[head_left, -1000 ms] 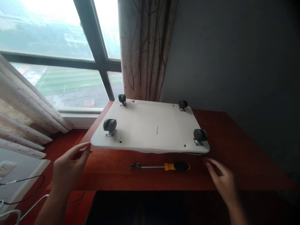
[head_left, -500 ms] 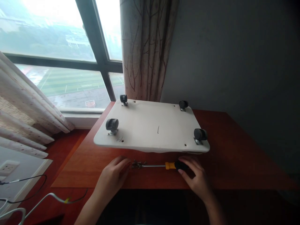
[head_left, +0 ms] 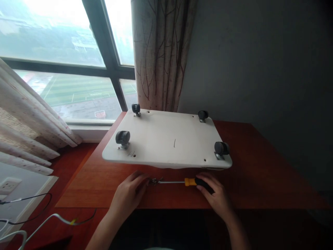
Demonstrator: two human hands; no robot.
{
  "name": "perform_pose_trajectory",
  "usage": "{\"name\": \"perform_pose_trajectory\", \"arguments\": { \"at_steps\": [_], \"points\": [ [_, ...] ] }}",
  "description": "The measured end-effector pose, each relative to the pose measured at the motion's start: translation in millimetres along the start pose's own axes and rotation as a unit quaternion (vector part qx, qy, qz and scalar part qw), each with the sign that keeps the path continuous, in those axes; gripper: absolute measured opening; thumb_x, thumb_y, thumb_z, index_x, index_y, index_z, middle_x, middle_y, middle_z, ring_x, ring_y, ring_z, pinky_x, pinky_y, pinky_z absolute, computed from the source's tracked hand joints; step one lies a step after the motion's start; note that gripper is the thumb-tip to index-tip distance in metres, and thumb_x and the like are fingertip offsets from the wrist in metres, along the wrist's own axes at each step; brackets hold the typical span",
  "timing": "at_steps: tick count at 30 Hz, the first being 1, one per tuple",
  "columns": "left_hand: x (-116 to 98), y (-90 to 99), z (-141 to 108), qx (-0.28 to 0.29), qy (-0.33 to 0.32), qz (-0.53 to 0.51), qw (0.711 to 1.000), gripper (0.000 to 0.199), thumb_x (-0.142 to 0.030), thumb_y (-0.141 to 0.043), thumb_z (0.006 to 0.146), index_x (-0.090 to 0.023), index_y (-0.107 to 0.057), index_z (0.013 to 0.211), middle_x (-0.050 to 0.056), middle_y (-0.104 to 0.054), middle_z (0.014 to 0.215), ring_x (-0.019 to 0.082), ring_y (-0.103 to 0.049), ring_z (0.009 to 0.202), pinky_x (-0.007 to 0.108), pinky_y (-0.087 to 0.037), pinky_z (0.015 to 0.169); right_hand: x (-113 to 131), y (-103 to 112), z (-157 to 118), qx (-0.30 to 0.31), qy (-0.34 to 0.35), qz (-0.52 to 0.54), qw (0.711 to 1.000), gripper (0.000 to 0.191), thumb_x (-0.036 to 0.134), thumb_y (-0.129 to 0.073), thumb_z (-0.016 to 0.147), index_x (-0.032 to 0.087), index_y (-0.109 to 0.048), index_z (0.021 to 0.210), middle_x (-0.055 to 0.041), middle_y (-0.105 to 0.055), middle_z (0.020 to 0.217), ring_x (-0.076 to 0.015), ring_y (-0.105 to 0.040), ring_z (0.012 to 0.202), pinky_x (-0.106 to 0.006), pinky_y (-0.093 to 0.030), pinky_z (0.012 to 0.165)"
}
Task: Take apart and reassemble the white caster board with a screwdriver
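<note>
In the head view, a person's right hand (head_left: 220, 199) closes its grip on the dark end of a yellow-and-black screwdriver (head_left: 190, 182), thumb on the near side, fingers on the far side. The left hand (head_left: 127, 194) bends its fingertips down to a small heap of screws (head_left: 154, 181) at the tool's tip; from where I stand, the poor light on the fingers leaves me unable to tell whether that grip holds one. The screwdriver lies crosswise, apparently so that its handle falls to the right hand, while the screws sit within the left's easy reach.

Just beyond both hands, a white board (head_left: 166, 135) rests with four black casters (head_left: 122, 138) pointing up, one near each corner. Set that way, it seems, the metal mounting plates and dark holes face the person and the wheels bear no weight.

Beneath it all spreads a reddish-brown wooden surface (head_left: 260, 173), running on to the right of the board. Behind stand a grey wall (head_left: 247, 62) and a branch-patterned curtain (head_left: 161, 52); to the left, a tall window (head_left: 65, 38) looks down on a striped green pitch (head_left: 80, 88). White and dark cables (head_left: 58, 216) trail below a wall socket (head_left: 9, 186).
</note>
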State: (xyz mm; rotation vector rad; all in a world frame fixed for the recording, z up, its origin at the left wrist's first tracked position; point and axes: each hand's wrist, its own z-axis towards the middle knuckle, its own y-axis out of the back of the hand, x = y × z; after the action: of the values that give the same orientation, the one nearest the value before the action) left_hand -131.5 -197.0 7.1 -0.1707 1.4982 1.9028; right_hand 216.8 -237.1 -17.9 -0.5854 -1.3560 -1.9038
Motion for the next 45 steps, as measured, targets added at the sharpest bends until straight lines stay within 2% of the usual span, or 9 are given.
{"name": "perform_pose_trajectory", "arguments": {
  "at_steps": [10,16,25,34,45],
  "points": [
    [-1,0.8,-1,0.001,-0.010,0.004,1.000,0.020,-0.026,-0.052,0.096,-0.024,-0.069,0.106,0.007,-0.071,0.103,0.019,-0.072,0.082,0.027,-0.057,0.069,2,4,-2,-0.010,-0.029,0.014,0.999,0.025,0.033,-0.064,0.093,0.028,-0.072,0.116,-0.0084,-0.070,0.119,-0.0265,-0.068,0.111,-0.041,-0.058,0.094],
    [-4,-0.6,-3,-0.005,-0.010,0.009,1.000,0.020,-0.027,-0.052,0.096,-0.023,-0.068,0.107,0.007,-0.069,0.103,0.019,-0.070,0.081,0.027,-0.057,0.069,4,2,-2,0.000,-0.014,0.009,1.000,0.023,0.032,-0.064,0.093,0.029,-0.072,0.114,-0.0080,-0.070,0.118,-0.0262,-0.068,0.110,-0.040,-0.058,0.094],
    [-16,-6.1,2,0.032,-0.032,0.031,0.998,0.020,-0.026,-0.053,0.097,-0.025,-0.070,0.107,0.007,-0.067,0.104,0.019,-0.068,0.085,0.028,-0.055,0.069,1,0,-4,0.009,-0.004,0.000,1.000,0.024,0.031,-0.065,0.093,0.029,-0.072,0.116,-0.0070,-0.070,0.118,-0.0240,-0.068,0.109,-0.036,-0.058,0.094],
    [-13,-13.6,-1,0.051,-0.032,0.045,0.997,0.022,-0.022,-0.051,0.098,-0.024,-0.069,0.110,0.008,-0.066,0.108,0.021,-0.067,0.092,0.030,-0.056,0.074,0,0,-4,0.011,-0.001,0.008,1.000,0.025,0.031,-0.066,0.092,0.031,-0.072,0.116,-0.0056,-0.070,0.117,-0.0226,-0.069,0.108,-0.034,-0.058,0.093],
    [-12,-14.3,-2,0.038,-0.039,0.043,0.998,0.023,-0.023,-0.050,0.098,-0.024,-0.069,0.113,0.008,-0.066,0.109,0.020,-0.068,0.092,0.030,-0.056,0.074,1,2,-3,-0.002,-0.016,0.008,1.000,0.024,0.035,-0.066,0.092,0.031,-0.074,0.114,-0.0054,-0.071,0.116,-0.0227,-0.070,0.106,-0.033,-0.059,0.091]
  ]
}}
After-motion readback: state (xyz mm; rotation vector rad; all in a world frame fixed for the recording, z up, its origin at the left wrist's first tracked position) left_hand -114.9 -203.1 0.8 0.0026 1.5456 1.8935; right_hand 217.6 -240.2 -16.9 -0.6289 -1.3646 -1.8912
